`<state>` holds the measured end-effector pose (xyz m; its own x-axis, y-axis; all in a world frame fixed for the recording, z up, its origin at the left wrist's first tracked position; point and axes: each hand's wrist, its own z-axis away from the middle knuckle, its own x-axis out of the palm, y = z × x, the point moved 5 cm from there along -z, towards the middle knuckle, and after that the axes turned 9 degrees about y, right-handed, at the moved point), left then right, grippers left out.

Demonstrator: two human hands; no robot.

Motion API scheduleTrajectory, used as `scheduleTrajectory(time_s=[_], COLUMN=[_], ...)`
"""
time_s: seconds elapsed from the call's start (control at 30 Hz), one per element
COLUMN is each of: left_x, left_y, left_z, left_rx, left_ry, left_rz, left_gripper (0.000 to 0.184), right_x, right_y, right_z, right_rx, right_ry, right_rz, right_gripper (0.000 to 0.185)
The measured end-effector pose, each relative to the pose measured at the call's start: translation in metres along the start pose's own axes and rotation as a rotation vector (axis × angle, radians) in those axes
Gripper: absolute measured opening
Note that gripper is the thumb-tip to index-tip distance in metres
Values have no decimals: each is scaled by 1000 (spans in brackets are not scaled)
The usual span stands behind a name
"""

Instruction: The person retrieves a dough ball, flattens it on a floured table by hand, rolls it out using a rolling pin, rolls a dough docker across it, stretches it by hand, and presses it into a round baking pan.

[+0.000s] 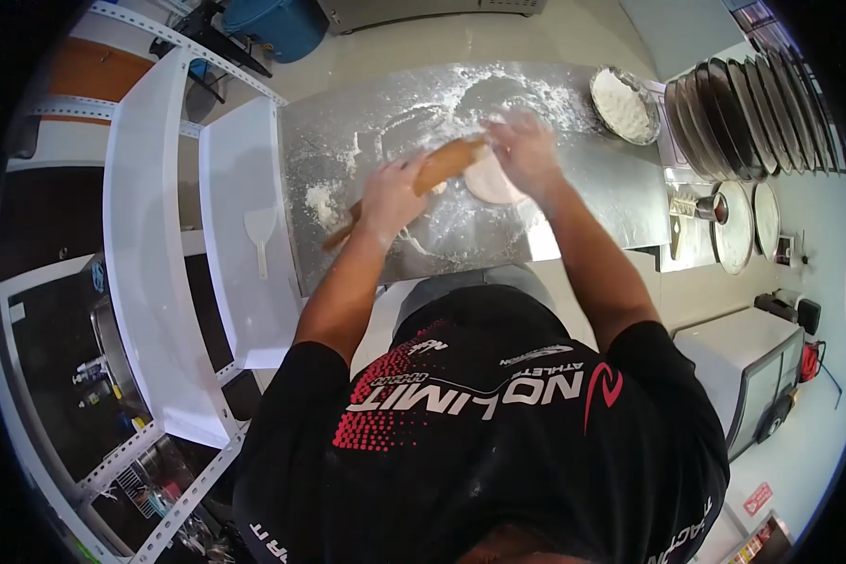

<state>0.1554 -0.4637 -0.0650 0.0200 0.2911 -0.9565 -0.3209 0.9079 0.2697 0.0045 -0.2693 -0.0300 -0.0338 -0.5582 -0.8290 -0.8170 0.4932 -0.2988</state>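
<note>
A wooden rolling pin (446, 165) lies slantwise over the floured steel table (611, 197). My left hand (395, 193) is closed around it toward its left part, with the handle poking out beyond. At the pin's other end, my right hand (526, 150) is wrapped on the handle, its fingers smeared by motion. A round, flat piece of pale dough (492, 181) lies below the pin, close to my right hand and partly hidden by it. Loose flour (324, 205) is scattered over the tabletop.
A bowl of flour (622, 105) stands at the table's far right corner. Beyond it, several round dark pans (728, 117) stand in a rack. A white scraper (260, 235) lies on the white shelf (230, 188) at left. A blue bin (277, 26) stands behind.
</note>
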Motion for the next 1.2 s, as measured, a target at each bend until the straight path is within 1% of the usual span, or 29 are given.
scheduleTrajectory(time_s=[0.03, 0.07, 0.1, 0.13, 0.17, 0.23, 0.3, 0.33, 0.4, 0.43, 0.47, 0.5, 0.57, 0.63, 0.67, 0.73, 0.8, 0.83, 0.9, 0.97, 1.0, 1.07, 1.13, 1.17, 1.2], left_x=[-13, -21, -15, -11, -25, -24, 43, 43, 35, 43, 50, 57, 71, 70, 66, 46, 83, 63, 63, 68, 66, 62, 67, 63, 57], left_y=[30, 55, 73, 84, 90, 89, 25, 22, 12, 11, 11, 10, 2, 1, 4, 3, -13, 7, 18, 20, 21, 13, -1, 2, 3], left_z=[-5, -9, -16, -21, -21, -26, -33, -30, -15, -18, -26, -37, -65, -97, -97, -108, -69, -36, -5, -11, -22, -54, -77, -83, -84], left_rx=[168, 335, 413, 491, 491, 249, 363, 357, 182, 181, 182, 179, 164, 181, 172, -41, -109, 32, 21, -16, -27, -229, -228, -250, -321], left_ry=[92, 189, 238, 288, 289, -161, -108, -116, 105, 83, 175, 273, 484, 691, 661, 695, 519, 710, 669, 664, 667, 614, 698, 693, 721], left_rz=[49, 95, 53, 9, 9, -29, -121, -123, -203, -204, -160, -117, -38, -89, -92, 162, 162, 249, 205, 241, 240, 181, 134, 127, 163], left_gripper=[75, 75, 71, 67, 67, 50, 38, 38, 26, 26, 25, 23, 21, 18, 18, 25, 31, 29, 28, 30, 30, 29, 31, 31, 30], right_x=[-10, -18, -26, -34, -42, -50, -63, -57, -40, -28, -15, -1, 27, 38, 39, 28, 21, 14, 3, 3, 6, 28, 58, 63, 68], right_y=[15, 30, 49, 71, 84, 114, 135, 142, 155, 150, 148, 159, 180, 205, 202, 202, 184, 171, 162, 167, 172, 199, 220, 223, 226], right_z=[-4, -6, 0, 11, 28, 66, 94, 102, 121, 118, 111, 108, 88, 58, 55, 37, 83, 103, 131, 123, 110, 75, 32, 4, -22], right_rx=[86, 169, 332, 494, 410, 492, 627, 627, 677, 675, 671, 673, 547, 609, 622, 658, 641, 519, 469, 626, 617, 800, 589, 612, 569], right_ry=[-146, -286, -437, -585, -343, -303, -286, -293, -330, -273, -213, -225, -61, -93, -121, -7, 145, 156, 117, -42, -48, -28, 67, -33, -70], right_rz=[100, 199, 205, 210, 128, 260, 239, 232, 276, 244, 217, 214, 139, 96, 86, 9, -77, -51, 9, 55, 52, 31, 106, 63, 56], right_gripper=[38, 38, 39, 44, 47, 46, 45, 45, 44, 44, 43, 43, 42, 43, 43, 38, 30, 23, 25, 27, 27, 30, 38, 43, 44])
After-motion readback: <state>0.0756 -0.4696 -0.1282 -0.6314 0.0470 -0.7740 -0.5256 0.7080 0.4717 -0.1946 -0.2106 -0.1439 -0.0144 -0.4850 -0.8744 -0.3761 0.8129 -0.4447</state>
